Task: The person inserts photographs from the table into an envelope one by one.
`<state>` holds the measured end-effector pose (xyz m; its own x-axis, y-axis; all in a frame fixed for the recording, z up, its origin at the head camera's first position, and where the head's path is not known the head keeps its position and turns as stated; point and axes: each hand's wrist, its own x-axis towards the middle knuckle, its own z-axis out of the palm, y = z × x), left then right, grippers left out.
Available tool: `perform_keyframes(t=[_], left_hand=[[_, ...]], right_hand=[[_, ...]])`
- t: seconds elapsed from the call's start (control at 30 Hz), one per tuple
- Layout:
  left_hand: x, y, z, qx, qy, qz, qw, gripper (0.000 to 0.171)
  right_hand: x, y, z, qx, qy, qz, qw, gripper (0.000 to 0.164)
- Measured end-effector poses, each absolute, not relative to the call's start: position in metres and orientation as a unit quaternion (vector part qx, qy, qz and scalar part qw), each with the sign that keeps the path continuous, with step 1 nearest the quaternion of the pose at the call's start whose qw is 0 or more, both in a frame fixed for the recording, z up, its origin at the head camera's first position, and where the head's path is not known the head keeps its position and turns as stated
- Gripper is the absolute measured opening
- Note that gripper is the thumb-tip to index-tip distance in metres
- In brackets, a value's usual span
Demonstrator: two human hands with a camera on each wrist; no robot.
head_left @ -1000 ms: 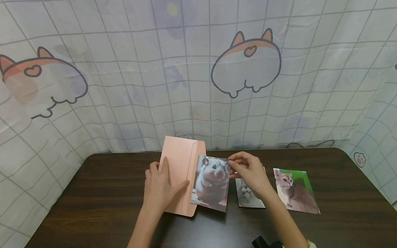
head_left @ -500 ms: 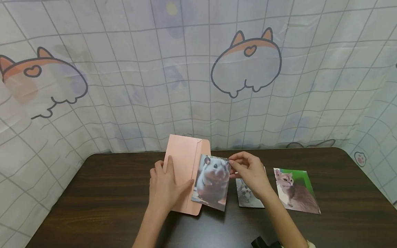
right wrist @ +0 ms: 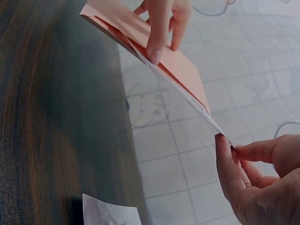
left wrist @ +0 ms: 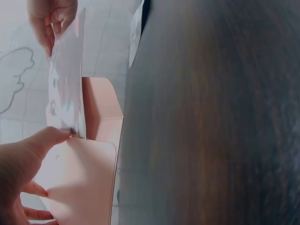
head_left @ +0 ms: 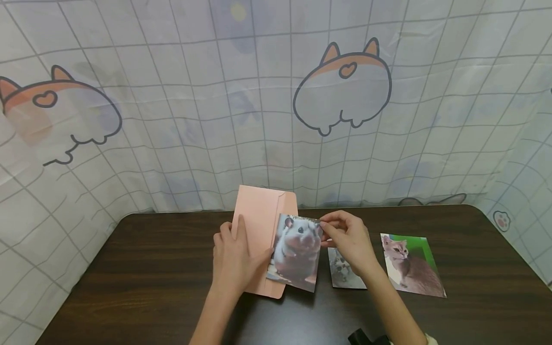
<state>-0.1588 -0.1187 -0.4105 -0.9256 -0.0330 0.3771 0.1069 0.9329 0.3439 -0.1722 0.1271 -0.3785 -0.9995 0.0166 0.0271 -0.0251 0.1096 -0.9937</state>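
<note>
Head view: the left hand grips a pink envelope; above the desk, the right hand pinches a hamster picture. Left wrist: the picture's edge meets the envelope's mouth. Right wrist: the fingers clasp the picture's far end.

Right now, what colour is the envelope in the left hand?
The envelope is peachy pink; it shows best in the head view.

A dark brown wooden table with rounded far corners stands before a pale, creased cloth wall printed with grey grid lines. Above the table's left end is one cartoon dog rear; another is above its far edge. Soft light shines on the table's near middle.
</note>
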Motion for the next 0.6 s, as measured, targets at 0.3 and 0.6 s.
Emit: perform_keyframes(t=[0.3, 0.6], left_hand=[[-0.1578, -0.1143, -0.4091, -0.027, -0.967, -0.159, 0.198, 0.103], [-0.1535, -0.1123, -0.4114, -0.037, -0.968, -0.150, 0.199, 0.103]], right_hand=[[-0.1714, 0.1270, -0.3754, -0.009, -0.753, 0.657, 0.027, 0.018], [-0.1696, 0.1259, -0.3721, -0.016, -0.769, 0.638, 0.038, 0.015]])
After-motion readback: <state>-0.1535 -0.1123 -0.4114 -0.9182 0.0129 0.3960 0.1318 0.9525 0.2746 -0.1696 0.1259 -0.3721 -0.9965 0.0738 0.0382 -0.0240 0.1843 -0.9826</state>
